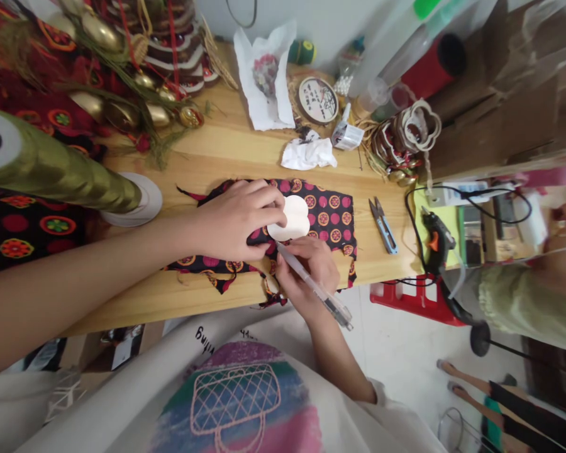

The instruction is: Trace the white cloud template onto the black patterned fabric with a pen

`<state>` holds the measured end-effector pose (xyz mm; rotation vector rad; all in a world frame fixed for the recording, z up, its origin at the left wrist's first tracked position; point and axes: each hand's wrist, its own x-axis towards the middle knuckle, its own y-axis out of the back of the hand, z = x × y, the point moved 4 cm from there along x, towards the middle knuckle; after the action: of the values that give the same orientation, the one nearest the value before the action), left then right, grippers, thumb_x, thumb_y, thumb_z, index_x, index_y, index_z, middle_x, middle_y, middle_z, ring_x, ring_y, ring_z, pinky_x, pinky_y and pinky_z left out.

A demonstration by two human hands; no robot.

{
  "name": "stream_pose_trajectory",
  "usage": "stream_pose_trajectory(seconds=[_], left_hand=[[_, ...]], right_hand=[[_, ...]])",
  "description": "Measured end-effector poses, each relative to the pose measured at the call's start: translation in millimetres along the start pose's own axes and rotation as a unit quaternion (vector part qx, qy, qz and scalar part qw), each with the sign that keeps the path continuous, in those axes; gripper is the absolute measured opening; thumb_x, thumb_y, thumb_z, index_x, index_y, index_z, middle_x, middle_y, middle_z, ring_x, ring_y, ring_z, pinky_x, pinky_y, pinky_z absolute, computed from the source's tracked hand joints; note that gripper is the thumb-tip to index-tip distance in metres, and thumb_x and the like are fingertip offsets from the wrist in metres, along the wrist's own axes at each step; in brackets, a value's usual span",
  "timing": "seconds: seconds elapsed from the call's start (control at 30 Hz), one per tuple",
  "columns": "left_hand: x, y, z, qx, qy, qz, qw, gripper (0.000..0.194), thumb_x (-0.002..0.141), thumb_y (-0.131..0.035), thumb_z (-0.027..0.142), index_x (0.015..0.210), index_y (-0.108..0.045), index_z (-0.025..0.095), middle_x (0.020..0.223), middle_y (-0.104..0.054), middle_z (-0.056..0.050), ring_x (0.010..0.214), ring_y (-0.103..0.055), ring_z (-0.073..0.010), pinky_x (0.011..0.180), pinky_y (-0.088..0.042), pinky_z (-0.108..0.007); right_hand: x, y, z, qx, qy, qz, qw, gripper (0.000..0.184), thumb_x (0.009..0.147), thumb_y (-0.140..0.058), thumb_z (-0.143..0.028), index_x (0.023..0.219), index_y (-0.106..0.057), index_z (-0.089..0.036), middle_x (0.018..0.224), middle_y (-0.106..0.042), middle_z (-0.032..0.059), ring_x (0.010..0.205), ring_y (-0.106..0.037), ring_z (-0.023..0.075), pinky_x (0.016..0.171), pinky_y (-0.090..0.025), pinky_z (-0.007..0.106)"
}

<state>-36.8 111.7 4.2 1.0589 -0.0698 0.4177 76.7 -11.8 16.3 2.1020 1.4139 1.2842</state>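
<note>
At the centre of the frame, a left hand (245, 217) is pressing a white flower-shaped template (297, 215) onto patterned fabric (336, 219), fingers apart, while the right hand (319, 264), its grip clamped around a pen (310, 280) slanting toward upper left, is holding the tip at the template's lower edge, just above the grip.

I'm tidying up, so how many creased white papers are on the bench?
2: an open sheet beside the round disc, a crumpled wad between disc and patterned fabric. Others may be hidden.
</note>
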Motion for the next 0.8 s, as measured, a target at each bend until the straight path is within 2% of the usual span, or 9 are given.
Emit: stream_pose_trajectory(seconds=[0.27, 0.63, 0.8], left_hand=[[1.2, 1.3, 0.4, 0.002, 0.001, -0.007, 1.0, 0.028, 0.073, -0.064, 0.027, 0.1, -0.066, 0.018, 0.113, -0.061, -0.011, 0.103, -0.055, -0.0281, 0.088, -0.043, -0.043], [1.0, 0.5, 0.1, -0.001, 0.003, -0.008, 1.0, 0.027, 0.073, -0.064, 0.028, 0.098, -0.065, 0.019, 0.113, -0.062, -0.01, 0.104, -0.055, -0.0278, 0.088, -0.042, -0.042], [1.2, 0.5, 0.6, 0.004, 0.002, -0.006, 1.0, 0.027, 0.073, -0.064, 0.028, 0.098, -0.065, 0.019, 0.113, -0.062, -0.01, 0.104, -0.055, -0.0282, 0.088, -0.042, -0.042]], right_hand=[[-1.3, 3.2, 0.8, -0.019, -0.013, 0.021, 1.0, 0.017, 0.08, -0.064, -0.015, 0.091, -0.055, -0.024, 0.08, -0.067, 0.0013, 0.079, -0.068, 0.0195, 0.07, -0.057, 0.037], [-0.6, -2.6, 2.3, 0.003, -0.004, -0.024, 1.0, 0.016, 0.084, -0.065, -0.016, 0.097, -0.06, -0.023, 0.09, -0.072, 0.0039, 0.09, -0.07, 0.0205, 0.083, -0.056, 0.041], [-1.2, -0.2, 1.0, -0.013, -0.003, -0.001, 1.0, 0.016, 0.082, -0.064, -0.016, 0.094, -0.058, -0.024, 0.084, -0.07, 0.0019, 0.085, -0.069, 0.0201, 0.078, -0.056, 0.04]])
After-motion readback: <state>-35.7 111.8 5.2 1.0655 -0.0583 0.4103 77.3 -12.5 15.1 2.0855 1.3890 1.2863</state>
